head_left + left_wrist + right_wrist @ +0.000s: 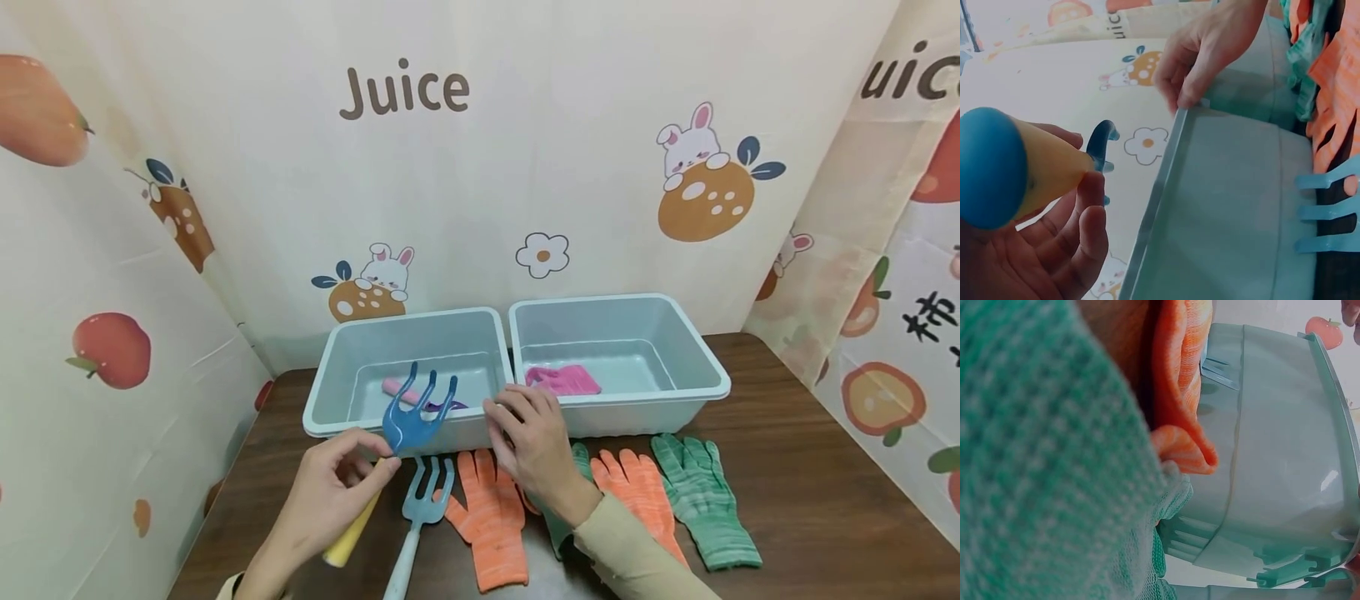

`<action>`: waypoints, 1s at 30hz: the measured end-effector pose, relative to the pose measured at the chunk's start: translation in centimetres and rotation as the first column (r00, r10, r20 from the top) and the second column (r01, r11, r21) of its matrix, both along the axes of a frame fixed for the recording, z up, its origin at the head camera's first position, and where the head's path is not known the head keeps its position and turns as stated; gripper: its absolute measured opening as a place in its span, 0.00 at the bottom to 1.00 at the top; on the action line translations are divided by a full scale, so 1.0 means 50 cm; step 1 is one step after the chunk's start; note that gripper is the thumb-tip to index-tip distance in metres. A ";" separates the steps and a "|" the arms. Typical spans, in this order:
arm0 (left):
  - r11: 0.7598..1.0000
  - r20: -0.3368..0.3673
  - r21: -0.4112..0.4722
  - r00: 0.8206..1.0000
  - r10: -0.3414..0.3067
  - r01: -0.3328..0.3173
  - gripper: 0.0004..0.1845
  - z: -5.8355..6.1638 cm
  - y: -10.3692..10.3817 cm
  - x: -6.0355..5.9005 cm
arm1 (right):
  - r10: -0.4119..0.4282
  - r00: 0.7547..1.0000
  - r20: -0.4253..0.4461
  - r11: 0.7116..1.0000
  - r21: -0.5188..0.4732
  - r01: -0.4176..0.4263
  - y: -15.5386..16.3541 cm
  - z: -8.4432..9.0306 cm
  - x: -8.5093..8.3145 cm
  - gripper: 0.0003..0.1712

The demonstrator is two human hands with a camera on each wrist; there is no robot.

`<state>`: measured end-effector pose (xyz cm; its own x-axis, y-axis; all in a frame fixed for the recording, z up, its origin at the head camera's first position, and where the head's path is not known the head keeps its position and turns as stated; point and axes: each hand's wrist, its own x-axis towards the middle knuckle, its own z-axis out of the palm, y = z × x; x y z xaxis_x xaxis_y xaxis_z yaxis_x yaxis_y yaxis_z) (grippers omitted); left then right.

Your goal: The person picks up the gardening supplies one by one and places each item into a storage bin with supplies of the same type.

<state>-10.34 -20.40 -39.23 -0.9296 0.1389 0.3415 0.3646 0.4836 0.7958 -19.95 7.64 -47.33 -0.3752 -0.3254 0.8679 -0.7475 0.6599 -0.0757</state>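
Observation:
My left hand [326,493] holds a hand fork [408,423] with blue tines and a yellow handle, its head raised over the front wall of the left bin [405,319]. In the left wrist view, the yellow handle [1054,165] ends in a blue cap, with thumb and fingers around it. My right hand [536,442] grips the left bin's rim at its front right corner; the left wrist view shows thumb and fingers on that corner. A pink-handled tool [396,388] with a purple part lies inside this bin. Below the raised fork, a light blue hand fork [426,502] lies on the table.
A right bin [622,412] stands beside the left one, with a pink cloth item [564,380] inside. In front lie orange gloves [495,533] and green gloves [708,508], partly under my right forearm. A printed curtain [480,167] hangs behind the wooden table [817,483].

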 end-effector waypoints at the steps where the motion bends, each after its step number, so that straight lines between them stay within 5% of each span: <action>1: 1.000 0.000 -0.004 1.000 0.008 -0.008 0.06 0.000 0.000 -0.004 | 0.000 1.000 0.001 1.000 0.002 0.000 0.000 0.000 0.001 0.19; 7: 0.993 -0.009 -0.093 0.997 0.075 -0.076 0.06 0.010 0.005 -0.020 | -0.002 1.000 -0.005 1.000 -0.001 0.002 0.001 -0.002 0.002 0.20; 16: 0.950 -0.070 -0.204 0.971 0.227 -0.236 0.05 0.034 -0.001 -0.037 | 0.001 1.000 0.000 1.000 -0.004 -0.001 0.002 0.001 0.001 0.21; 21: 0.926 -0.177 -0.265 0.958 0.227 -0.268 0.07 0.038 -0.016 -0.051 | 0.002 1.000 0.001 1.000 -0.007 -0.002 0.002 -0.001 0.002 0.21; 30: 0.918 -0.270 -0.298 0.946 0.180 -0.260 0.08 0.031 -0.022 -0.069 | -0.003 1.000 0.000 1.000 -0.002 0.003 0.000 0.000 0.003 0.20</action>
<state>-13.79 -21.49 -37.69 -0.8488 0.0805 0.5225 0.3738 0.7903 0.4855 -19.83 7.65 -47.31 -0.3758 -0.3224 0.8688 -0.7458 0.6618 -0.0770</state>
